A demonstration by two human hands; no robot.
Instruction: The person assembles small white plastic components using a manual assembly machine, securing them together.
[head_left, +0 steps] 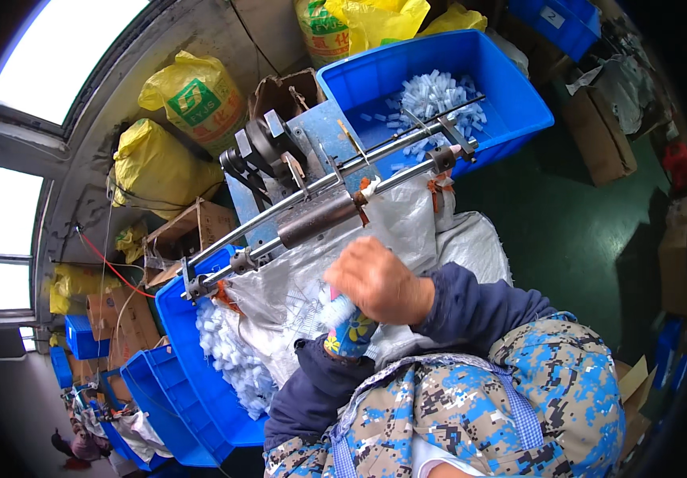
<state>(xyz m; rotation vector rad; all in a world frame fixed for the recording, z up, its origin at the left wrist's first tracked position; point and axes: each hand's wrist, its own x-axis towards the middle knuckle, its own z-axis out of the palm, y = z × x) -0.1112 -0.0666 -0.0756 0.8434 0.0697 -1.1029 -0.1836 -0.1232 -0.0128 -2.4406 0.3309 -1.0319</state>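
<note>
My right hand [379, 280], bare and a little smeared by motion, is curled closed over my lap; whatever it grips is hidden. Just below it, my left hand [351, 334] wears a blue flowered glove, and its fingers are largely covered by the right hand. Beside the glove is a whitish, translucent plastic piece [337, 311], blurred. Under both hands a white woven sack [403, 227] drapes from the machine, with clear plastic pieces [302, 312] lying on it. Beyond my hands stands a bench machine with a dark metal cylinder [319, 218] and long steel rods.
A blue tub [523, 119] at the upper right holds many short clear tubes [439, 95]. Another blue tub [176, 307] at lower left holds whitish plastic pieces [232, 358]. Yellow sacks [152, 167] stand by the wall; a cardboard box [598, 135] sits on the green floor.
</note>
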